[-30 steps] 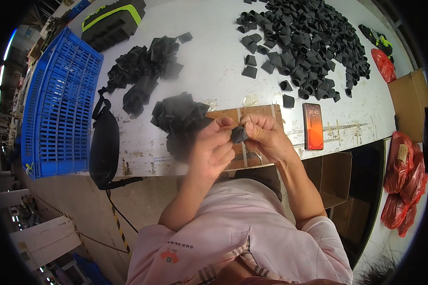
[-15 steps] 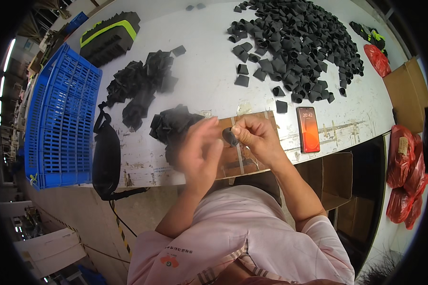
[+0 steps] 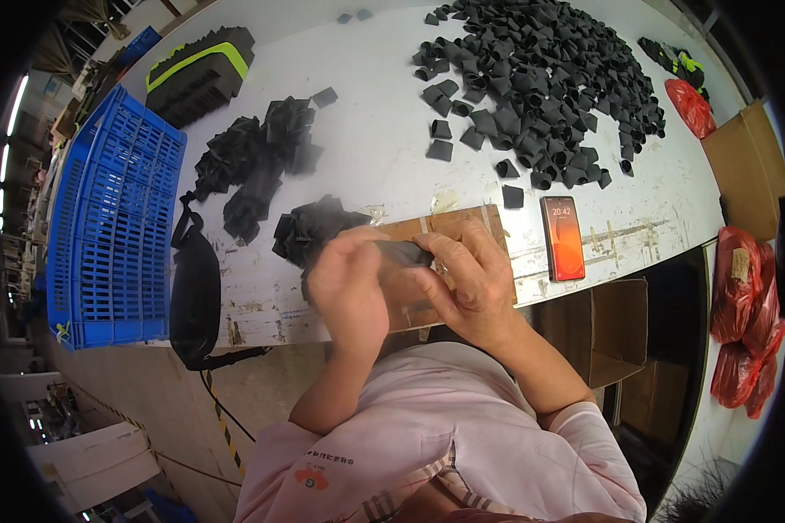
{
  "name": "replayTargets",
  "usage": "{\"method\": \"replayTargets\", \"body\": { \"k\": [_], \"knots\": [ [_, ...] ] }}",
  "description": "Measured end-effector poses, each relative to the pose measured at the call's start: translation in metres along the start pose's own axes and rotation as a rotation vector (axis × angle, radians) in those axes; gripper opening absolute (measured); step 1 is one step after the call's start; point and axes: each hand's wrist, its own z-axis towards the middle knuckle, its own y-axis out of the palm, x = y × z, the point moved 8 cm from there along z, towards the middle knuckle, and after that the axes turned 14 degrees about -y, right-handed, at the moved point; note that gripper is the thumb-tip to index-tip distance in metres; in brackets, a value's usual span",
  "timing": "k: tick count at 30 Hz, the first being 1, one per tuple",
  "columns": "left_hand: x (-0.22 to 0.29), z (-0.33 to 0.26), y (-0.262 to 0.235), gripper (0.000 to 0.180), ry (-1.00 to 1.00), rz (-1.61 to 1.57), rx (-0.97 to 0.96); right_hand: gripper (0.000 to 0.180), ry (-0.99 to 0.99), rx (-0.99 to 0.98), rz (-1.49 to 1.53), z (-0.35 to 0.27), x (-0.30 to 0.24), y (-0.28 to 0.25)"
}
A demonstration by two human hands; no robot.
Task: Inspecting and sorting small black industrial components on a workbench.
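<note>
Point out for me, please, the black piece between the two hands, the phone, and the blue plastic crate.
Black piece (image 3: 404, 253): head view, middle of its blurred visible surface.
Phone (image 3: 564, 240): head view, middle of its lit screen.
Blue plastic crate (image 3: 118, 222): head view, on its slotted side wall.

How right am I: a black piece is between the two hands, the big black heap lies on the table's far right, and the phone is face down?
Only the phone is wrong: the head view shows it face up, lit orange-red. The black piece is between left hand and right hand, and the big black heap lies on the far right of the table.
</note>
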Motion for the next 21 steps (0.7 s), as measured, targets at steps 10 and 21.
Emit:
{"method": "replayTargets", "body": {
  "k": [10, 21],
  "knots": [
    [-0.014, -0.007, -0.014, 0.011, -0.113, -0.083, 0.013, 0.025, -0.109, 0.019, -0.018, -0.009, 0.006, 0.005],
    [0.027, 0.012, 0.035, 0.017, 0.227, 0.769, -0.331, 0.020, -0.043, -0.070, 0.029, -0.006, 0.014, 0.005]
  ]
}}
